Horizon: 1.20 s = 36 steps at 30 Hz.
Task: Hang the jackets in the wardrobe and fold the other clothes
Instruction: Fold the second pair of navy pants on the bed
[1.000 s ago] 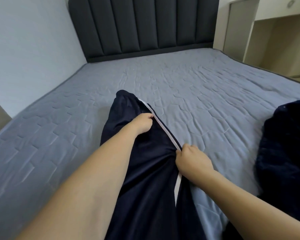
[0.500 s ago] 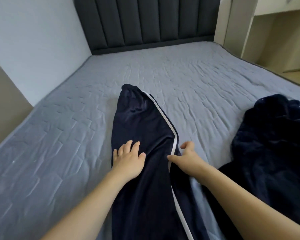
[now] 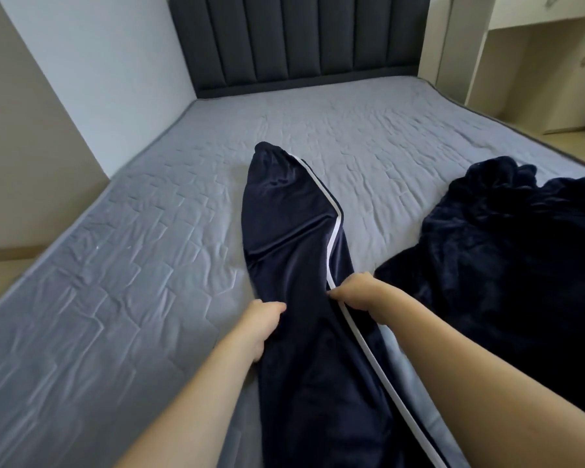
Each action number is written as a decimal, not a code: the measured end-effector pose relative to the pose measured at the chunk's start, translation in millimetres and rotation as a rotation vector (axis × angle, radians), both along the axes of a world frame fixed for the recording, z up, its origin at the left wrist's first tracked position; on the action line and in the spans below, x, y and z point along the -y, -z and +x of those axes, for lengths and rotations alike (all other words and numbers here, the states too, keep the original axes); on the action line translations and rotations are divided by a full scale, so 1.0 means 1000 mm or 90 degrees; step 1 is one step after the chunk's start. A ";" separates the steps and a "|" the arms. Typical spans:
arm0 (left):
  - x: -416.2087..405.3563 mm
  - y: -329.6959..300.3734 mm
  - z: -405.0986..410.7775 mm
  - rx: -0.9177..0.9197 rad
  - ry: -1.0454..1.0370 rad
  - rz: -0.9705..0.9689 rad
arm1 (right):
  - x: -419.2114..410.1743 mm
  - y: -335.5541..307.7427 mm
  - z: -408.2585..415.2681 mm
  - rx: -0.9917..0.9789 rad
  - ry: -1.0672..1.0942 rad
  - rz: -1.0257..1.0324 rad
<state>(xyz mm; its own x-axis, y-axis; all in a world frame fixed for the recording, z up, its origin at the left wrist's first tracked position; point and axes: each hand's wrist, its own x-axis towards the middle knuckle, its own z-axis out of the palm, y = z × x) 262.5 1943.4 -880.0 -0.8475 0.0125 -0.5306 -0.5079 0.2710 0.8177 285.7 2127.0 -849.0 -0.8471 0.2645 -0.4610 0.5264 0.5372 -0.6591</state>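
My left hand (image 3: 262, 319), flat a moment ago, now grips the left edge of the navy trousers (image 3: 294, 251); my right hand (image 3: 358, 292) pinches their white stripe (image 3: 331, 244). They lie on the mattress (image 3: 132, 265), cuff toward twelve o'clock, dark fleece garment (image 3: 507, 244) at three.

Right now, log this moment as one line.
step: folding | item: navy striped trousers flat on bed | left hand: grips left edge | right hand: grips striped edge | beside: dark fleece garment

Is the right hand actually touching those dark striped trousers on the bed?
Touching. The head view shows the right hand with fingers curled, gripping the trousers at the white stripe.
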 end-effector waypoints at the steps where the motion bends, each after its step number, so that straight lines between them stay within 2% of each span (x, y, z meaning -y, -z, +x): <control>1: 0.000 0.003 0.008 -0.021 -0.005 -0.025 | 0.001 -0.003 0.004 -0.028 0.040 -0.041; 3: 0.004 0.006 0.022 -0.055 -0.014 -0.065 | -0.003 -0.008 0.013 -0.077 0.141 -0.102; 4: 0.007 0.008 0.028 -0.060 -0.017 -0.070 | -0.009 -0.006 0.020 -0.092 0.162 -0.082; 7: 0.014 0.008 0.046 -0.052 -0.008 -0.065 | -0.017 0.004 0.048 -0.072 0.171 0.016; 9: 0.017 0.008 0.057 -0.051 0.000 -0.086 | -0.015 0.015 0.064 -0.055 0.182 -0.041; 18: 0.016 -0.006 0.094 -0.073 0.036 -0.144 | -0.001 0.011 0.102 0.048 0.118 -0.233; 24: 0.019 -0.006 0.119 -0.138 0.094 -0.296 | -0.005 0.007 0.142 0.219 0.007 -0.287; 26: 0.018 -0.002 0.128 -0.130 0.058 -0.267 | -0.007 0.004 0.153 0.254 -0.015 -0.290; 29: 0.013 0.000 0.144 -0.082 -0.061 -0.109 | -0.009 -0.001 0.167 0.286 -0.040 -0.295; 31: 0.012 0.000 0.154 -0.071 -0.106 -0.075 | -0.007 -0.002 0.176 0.296 -0.040 -0.252; 36: 0.022 -0.007 0.169 0.038 -0.042 0.024 | -0.008 0.006 0.185 0.160 0.037 -0.143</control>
<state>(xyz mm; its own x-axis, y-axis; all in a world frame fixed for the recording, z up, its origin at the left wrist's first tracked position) 431.0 1921.5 -873.0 -0.8136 -0.0217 -0.5810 -0.5724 0.2045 0.7940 470.4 2134.6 -855.2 -0.6861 0.1774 -0.7055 0.7128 0.3581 -0.6031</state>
